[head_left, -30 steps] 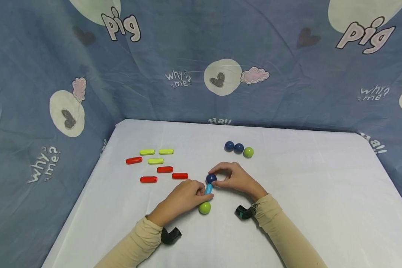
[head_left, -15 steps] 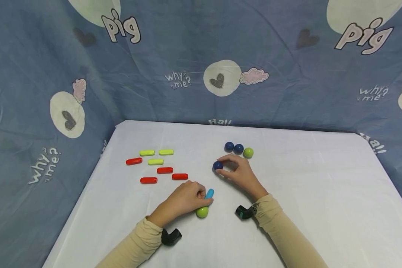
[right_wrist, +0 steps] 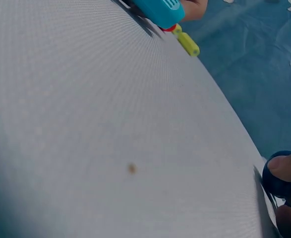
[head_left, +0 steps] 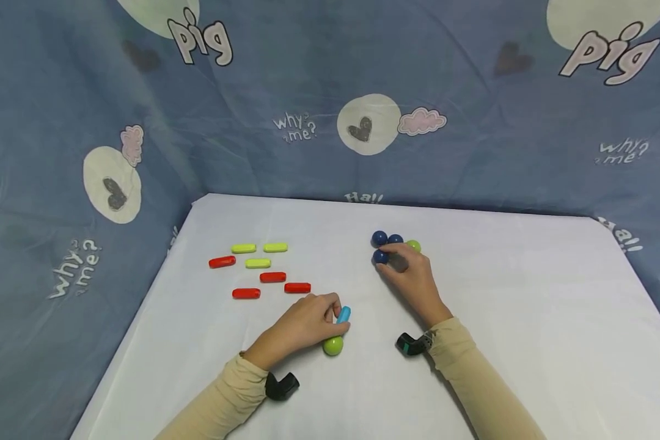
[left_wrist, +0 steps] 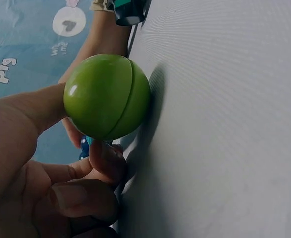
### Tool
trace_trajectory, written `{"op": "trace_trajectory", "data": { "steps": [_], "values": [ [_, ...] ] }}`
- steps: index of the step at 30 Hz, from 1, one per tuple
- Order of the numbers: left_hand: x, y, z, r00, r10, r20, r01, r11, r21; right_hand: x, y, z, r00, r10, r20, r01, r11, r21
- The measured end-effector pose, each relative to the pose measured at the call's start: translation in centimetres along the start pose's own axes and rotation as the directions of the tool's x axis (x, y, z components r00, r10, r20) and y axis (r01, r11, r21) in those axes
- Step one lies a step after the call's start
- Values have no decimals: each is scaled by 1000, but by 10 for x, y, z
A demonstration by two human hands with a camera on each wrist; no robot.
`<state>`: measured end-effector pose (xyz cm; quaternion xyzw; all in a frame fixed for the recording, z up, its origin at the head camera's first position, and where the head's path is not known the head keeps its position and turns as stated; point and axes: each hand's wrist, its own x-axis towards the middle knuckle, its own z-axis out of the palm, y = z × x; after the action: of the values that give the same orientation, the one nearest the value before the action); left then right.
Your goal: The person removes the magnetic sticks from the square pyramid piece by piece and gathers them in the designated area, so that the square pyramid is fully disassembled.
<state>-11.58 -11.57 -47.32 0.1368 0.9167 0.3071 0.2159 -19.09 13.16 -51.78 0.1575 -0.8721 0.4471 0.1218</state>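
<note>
In the head view, my left hand (head_left: 302, 321) pinches a short light blue rod (head_left: 344, 314) between thumb and fingers. At the rod's near end sits a green ball (head_left: 333, 346), which looks large in the left wrist view with a seam around it. My right hand (head_left: 416, 280), farther back on the table, grips a dark blue ball (head_left: 381, 257) between thumb and forefinger. Just behind that ball lie two more dark blue balls (head_left: 379, 238) and another green ball (head_left: 414, 245), the latter partly hidden by my right hand.
To the left on the white-covered table (head_left: 500, 305) lie several red rods (head_left: 246, 293) and three yellow-green rods (head_left: 258, 263). A blue patterned cloth (head_left: 286, 73) rises behind the table's far edge. Each wrist wears a black camera (head_left: 282, 387).
My right hand has carried the dark blue ball away from the light blue rod, back and right to the other balls. My left hand keeps its hold; rod and green ball have tilted slightly.
</note>
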Motion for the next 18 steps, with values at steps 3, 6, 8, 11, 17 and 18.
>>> {"op": "trace_trajectory", "data": {
  "steps": [3,6,8,11,17,18],
  "values": [
    [-1,-1,-2,1000,4,-4,-4,1000,-13,2,-1,1,1000,-8,-10,8,1000,7],
    [-1,-2,-2,1000,14,-10,-15,1000,-25,2,-1,2,1000,-14,-15,14,1000,9],
    [-1,-3,-1,1000,20,-11,-20,999,-30,2,-1,2,1000,-17,-19,17,1000,9],
    [0,-3,-1,1000,26,-14,-26,999,-35,1,-1,2,999,-20,-25,21,1000,15],
    [1,-3,0,999,38,-14,-39,998,-47,-1,0,0,998,-36,-52,37,999,16],
    [2,-3,0,999,40,-14,-41,998,-48,-1,0,-1,997,-43,-58,44,999,21]
  ]
}}
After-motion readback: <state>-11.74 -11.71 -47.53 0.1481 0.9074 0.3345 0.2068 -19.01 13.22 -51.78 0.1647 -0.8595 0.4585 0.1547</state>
